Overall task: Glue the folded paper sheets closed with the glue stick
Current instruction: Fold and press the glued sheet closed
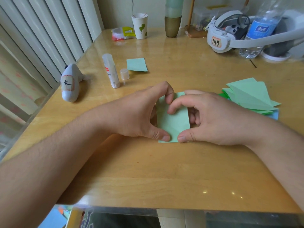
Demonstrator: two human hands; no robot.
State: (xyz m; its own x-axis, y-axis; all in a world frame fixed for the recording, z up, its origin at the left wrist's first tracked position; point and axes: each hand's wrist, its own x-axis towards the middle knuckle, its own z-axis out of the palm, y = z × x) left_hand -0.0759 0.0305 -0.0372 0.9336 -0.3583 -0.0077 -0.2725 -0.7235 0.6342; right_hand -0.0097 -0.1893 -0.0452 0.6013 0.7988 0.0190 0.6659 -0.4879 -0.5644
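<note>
- Directly below you lies a glossy light wooden table (164, 170); its near edge runs across the bottom of the view, and its left edge slants away beside pale vertical blinds (54, 35)
- Your left hand (139, 116) and right hand (212, 117) meet at the table's middle over one folded green paper sheet (172, 122) lying flat
- Your left hand grips the sheet: thumb pressed on its near left corner, curled forefinger on its far edge
- Your right hand grips it too: thumb on the near right corner, bent forefinger pressing the middle of the sheet
- One glue stick (111, 70) lies uncapped on the table, beyond your left hand and well apart from it; its one clear cap (124, 74) stands just beside it
- One more folded green piece (137, 65) lies just beyond the cap
- To your right a fanned pile of green sheets (251, 96) rests near your right hand; I cannot count them
- One white controller (69, 83) lies near the left edge
- Along the far side stand one paper cup (140, 25), one vase (173, 23), one white headset (230, 35) and one water bottle (261, 28)
- Bare wood stretches between your forearms and the near edge
</note>
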